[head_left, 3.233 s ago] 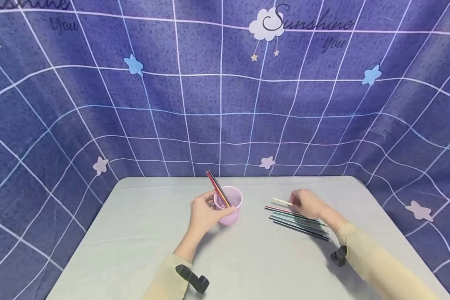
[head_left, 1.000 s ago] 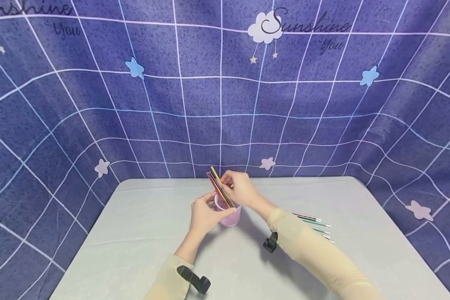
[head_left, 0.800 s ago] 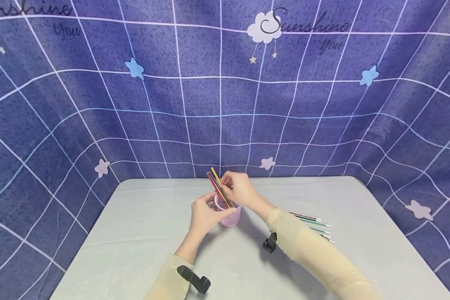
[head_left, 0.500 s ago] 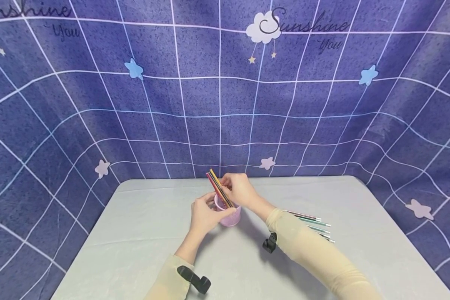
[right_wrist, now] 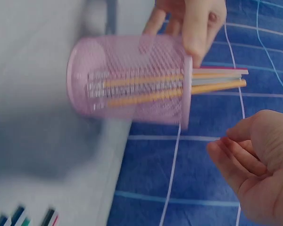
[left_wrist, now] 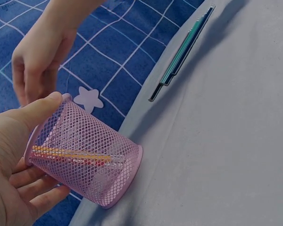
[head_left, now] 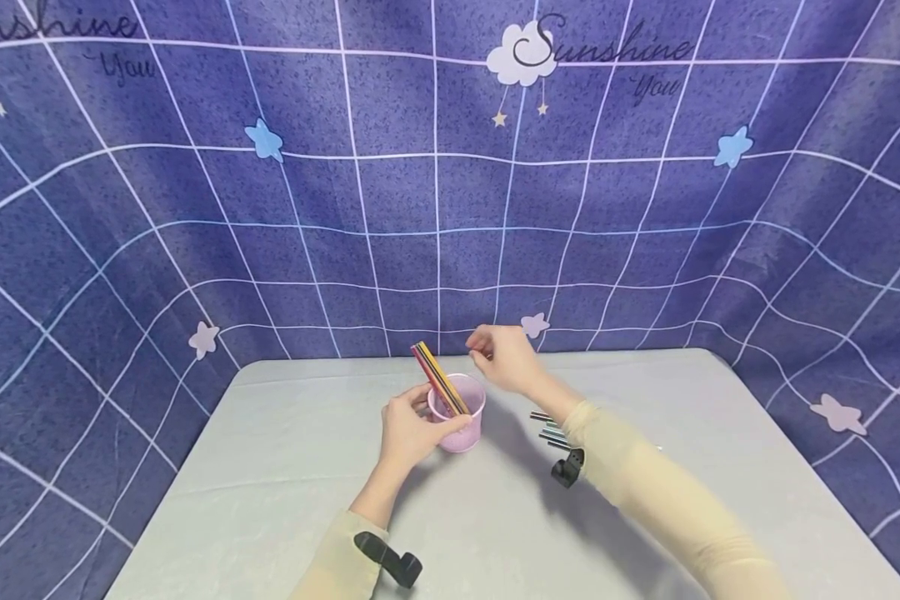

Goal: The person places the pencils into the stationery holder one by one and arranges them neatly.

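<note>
My left hand [head_left: 412,429] grips a pink mesh pen cup [head_left: 461,437] by its rim, thumb at the near side and fingers around the left. Several pencils [head_left: 441,379], red, dark and yellow, lean in the cup toward the left, their ends sticking out above the rim. Up and to the right of the cup is my right hand [head_left: 506,358], with nothing in it; its fingers are loosely bent in the right wrist view. Through the mesh [left_wrist: 85,150] in the left wrist view, the lower parts of the pencils show.
Several pencils [left_wrist: 186,49], green and dark, lie side by side on the grey-white tabletop [head_left: 285,483], right of the cup. In the head view my right sleeve [head_left: 645,475] covers most of them. A blue gridded cloth [head_left: 390,200] hangs behind the table.
My right hand has carried a pencil from the table to the cup, let go of it there, and drawn back up and right. My left hand has stayed on the cup.
</note>
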Demonstrator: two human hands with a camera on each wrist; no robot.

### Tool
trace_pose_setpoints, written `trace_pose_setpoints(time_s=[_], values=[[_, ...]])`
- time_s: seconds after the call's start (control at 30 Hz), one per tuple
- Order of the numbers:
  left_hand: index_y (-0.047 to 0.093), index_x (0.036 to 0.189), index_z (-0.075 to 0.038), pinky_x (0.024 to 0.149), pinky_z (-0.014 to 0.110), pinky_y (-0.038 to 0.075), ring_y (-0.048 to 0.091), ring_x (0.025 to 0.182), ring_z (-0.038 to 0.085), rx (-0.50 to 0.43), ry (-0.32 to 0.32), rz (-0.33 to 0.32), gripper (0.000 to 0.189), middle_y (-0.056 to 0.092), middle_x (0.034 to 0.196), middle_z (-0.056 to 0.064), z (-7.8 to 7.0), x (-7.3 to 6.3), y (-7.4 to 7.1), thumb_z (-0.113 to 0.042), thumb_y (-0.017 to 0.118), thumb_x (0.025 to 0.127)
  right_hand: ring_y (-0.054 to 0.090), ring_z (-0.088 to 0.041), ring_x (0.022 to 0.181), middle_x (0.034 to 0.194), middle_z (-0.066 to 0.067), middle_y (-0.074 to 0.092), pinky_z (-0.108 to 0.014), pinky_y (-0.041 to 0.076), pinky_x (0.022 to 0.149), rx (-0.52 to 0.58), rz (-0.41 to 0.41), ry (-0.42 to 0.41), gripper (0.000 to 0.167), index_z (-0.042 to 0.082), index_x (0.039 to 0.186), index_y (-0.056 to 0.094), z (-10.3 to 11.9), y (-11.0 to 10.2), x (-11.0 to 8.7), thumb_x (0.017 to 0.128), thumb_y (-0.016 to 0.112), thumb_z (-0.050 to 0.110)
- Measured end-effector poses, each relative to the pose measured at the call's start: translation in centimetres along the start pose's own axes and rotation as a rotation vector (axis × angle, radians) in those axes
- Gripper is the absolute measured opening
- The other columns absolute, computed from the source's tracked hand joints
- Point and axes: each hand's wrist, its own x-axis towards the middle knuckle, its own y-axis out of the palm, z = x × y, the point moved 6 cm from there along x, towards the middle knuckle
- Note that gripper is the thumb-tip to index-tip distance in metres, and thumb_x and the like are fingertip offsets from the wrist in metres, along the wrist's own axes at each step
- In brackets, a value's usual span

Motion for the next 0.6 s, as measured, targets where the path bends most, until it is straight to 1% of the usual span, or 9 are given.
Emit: trace_pose_setpoints(time_s=[0.17, 0.27, 0.43, 0.6], values=[[0.078, 0.121, -0.003, 0.082, 0.042, 0.068, 0.081, 0.098, 0.033, -0.011, -0.014, 0.000, 0.070, 0.082, 0.112, 0.014, 0.0, -0.1, 0.1, -0.030, 0.105, 0.061, 0.076, -0.022, 0.077, 0.088, -0.012, 0.080, -0.037, 0.066, 0.076, -0.033, 0.031, 0.029, 0.010, -0.001, 0.099, 0.075, -1.8, -1.7, -0.7, 0.091, 0.070, 0.000], [0.078, 0.121, -0.004, 0.083, 0.042, 0.068, 0.081, 0.099, 0.032, -0.013, -0.032, 0.002, 0.070, 0.082, 0.112, 0.014, 0.0, -0.2, 0.1, -0.029, 0.105, 0.061, 0.075, -0.021, 0.076, 0.086, -0.011, 0.079, -0.038, 0.065, 0.075, -0.060, 0.025, 0.020, 0.008, -0.001, 0.097, 0.075, -2.6, -2.5, -1.2, 0.090, 0.070, 0.000], [0.077, 0.122, -0.003, 0.084, 0.040, 0.068, 0.081, 0.100, 0.031, -0.001, -0.037, 0.001, 0.073, 0.082, 0.113, 0.014, 0.0, -0.1, 0.0, -0.031, 0.105, 0.061, 0.076, -0.023, 0.076, 0.084, -0.011, 0.078, -0.039, 0.065, 0.074, -0.093, 0.035, 0.019, 0.006, 0.001, 0.092, 0.074, -3.9, -3.2, -2.1, 0.087, 0.072, -0.002], [0.076, 0.123, -0.001, 0.083, 0.038, 0.068, 0.081, 0.101, 0.033, 0.020, -0.035, 0.000, 0.075, 0.082, 0.114, 0.015, 0.1, 0.0, 0.1, -0.031, 0.105, 0.061, 0.073, -0.019, 0.071, 0.078, -0.008, 0.077, -0.037, 0.063, 0.068, -0.120, 0.053, 0.028, 0.005, 0.003, 0.089, 0.074, -5.6, -3.8, -3.4, 0.087, 0.071, -0.001]])
